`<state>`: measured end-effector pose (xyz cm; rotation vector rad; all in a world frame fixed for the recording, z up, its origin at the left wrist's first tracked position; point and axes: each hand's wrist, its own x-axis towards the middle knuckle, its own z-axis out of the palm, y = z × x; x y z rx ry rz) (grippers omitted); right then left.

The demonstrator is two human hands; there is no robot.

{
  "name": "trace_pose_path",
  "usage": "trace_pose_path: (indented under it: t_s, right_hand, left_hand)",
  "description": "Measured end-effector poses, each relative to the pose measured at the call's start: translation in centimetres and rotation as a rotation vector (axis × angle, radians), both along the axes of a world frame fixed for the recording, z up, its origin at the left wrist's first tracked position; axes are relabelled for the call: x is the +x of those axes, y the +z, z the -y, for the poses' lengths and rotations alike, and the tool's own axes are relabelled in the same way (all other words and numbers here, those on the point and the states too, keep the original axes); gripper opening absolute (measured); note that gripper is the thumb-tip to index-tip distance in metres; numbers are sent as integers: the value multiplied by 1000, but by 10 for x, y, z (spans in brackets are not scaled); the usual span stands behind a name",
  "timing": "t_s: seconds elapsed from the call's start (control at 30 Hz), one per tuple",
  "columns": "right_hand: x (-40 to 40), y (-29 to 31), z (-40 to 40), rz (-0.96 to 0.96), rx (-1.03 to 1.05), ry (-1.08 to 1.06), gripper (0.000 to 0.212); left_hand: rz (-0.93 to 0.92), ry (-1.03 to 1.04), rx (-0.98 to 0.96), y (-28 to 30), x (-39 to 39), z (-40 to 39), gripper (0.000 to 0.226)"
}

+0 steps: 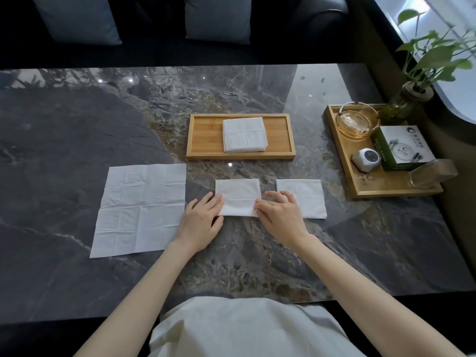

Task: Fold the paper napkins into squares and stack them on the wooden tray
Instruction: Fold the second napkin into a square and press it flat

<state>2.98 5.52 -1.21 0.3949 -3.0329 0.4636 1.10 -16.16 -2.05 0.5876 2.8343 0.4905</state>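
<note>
Where sofa looms, marble table [77, 140].

We count two hands, a left hand [199, 220] and a right hand [279, 213]. We count three napkins lying apart on the table [64, 150]: one unfolded napkin [140, 210], one folded napkin in the middle [238, 195] and one folded napkin at the right [305, 197]. One stack of folded napkins [244, 134] sits besides; its sheets we cannot count. Wooden trays number two: the wooden tray [206, 136] under the stack and a second tray [381, 186]. On the latter we count one glass ashtray [358, 122], one box [401, 146], one small white device [365, 158], one clear holder [432, 173] and one potted plant [414, 91]. Cushions [77, 16] number two.
</note>
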Motion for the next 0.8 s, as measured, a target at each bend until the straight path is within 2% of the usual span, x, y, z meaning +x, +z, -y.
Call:
trace_pose_path:
  t_s: [0.07,0.2,0.4,0.53,0.63,0.8]
  right_hand:
    - [-1,3,2,26,-53,-46,19]
    - [-5,10,8,23,-212,-131,17]
    - [3,7,23,5,-54,-27,7]
    - [1,4,26,52,32,-22,14]
    - [-11,13,37,57,0,-57,15]
    - [-47,26,83,47,-188,-69,18]
  left_hand:
    - [28,-12,36,4,-1,1,52]
    - [-84,77,200,14,-1,6,34]
    - [-120,125,209,13,7,19,24]
    - [-99,230,221,10,9,40,28]
    - [-99,284,228,13,6,65,28]
    - [-79,454,315,29,-10,103,25]
